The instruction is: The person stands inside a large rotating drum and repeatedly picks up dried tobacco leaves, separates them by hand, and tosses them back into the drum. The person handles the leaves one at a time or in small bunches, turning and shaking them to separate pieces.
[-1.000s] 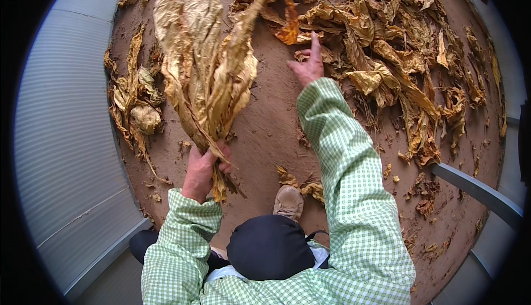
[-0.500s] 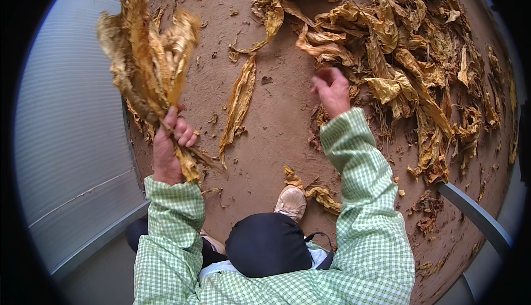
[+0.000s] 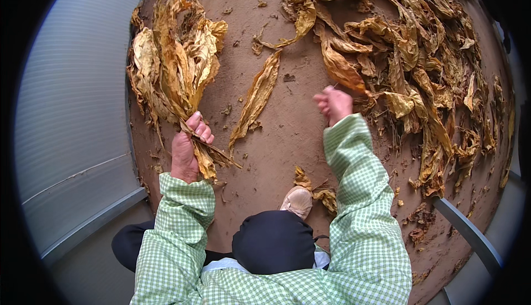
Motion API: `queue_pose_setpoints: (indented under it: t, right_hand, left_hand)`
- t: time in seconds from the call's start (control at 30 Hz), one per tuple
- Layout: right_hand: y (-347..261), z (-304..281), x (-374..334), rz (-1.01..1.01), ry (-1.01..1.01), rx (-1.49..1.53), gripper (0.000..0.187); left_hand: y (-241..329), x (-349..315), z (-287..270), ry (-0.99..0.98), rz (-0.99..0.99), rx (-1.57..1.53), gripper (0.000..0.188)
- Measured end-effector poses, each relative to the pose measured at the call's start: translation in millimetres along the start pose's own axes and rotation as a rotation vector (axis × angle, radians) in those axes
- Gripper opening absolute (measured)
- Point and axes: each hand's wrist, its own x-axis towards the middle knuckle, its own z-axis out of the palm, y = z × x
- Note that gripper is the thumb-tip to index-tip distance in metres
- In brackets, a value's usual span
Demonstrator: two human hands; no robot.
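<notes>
Left hand (image 3: 185, 149) gripping bundle of dried leaves (image 3: 176, 67) by stems, far left on dirt floor (image 3: 287, 133). Right hand (image 3: 333, 103) pinching shut on leaf (image 3: 340, 68) stem from right pile (image 3: 431, 78). Best keeping stems aligned, pulling gently.

— Where is there room on the dirt floor (image 3: 287, 133)?

— A bare strip runs between the two hands, toward twelve o'clock. Only the single fallen leaf (image 3: 255, 99) lies across it, at eleven o'clock from the right hand (image 3: 333, 104).

— And at three o'clock?

— Blocked: the heap of dried leaves (image 3: 426, 78) spreads right up to that hand.

— At nine o'clock?

— The bundle of leaves (image 3: 174, 70) in the left hand (image 3: 185, 150) fills it, with the pale wall panel (image 3: 72, 117) just beyond.

— Six o'clock?

— The shoe (image 3: 297, 201) and the scraps (image 3: 315, 189) beside it.
</notes>
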Motion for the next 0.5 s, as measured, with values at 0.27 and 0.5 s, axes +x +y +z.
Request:
queue_pose_setpoints:
  t: [0.27,0.5]
  right_hand:
    - [-14.7,111.6,29.9,-0.772,0.141,-1.127,0.052]
    - [-23.5,122.0,90.8,-0.689,0.185,-1.374,0.029]
  left_hand:
    - [2.1,-5.4,-22.4,0.075,0.081,0.248,0.014]
    - [-53.3,28.1,-56.4,0.381,0.104,0.927,0.009]
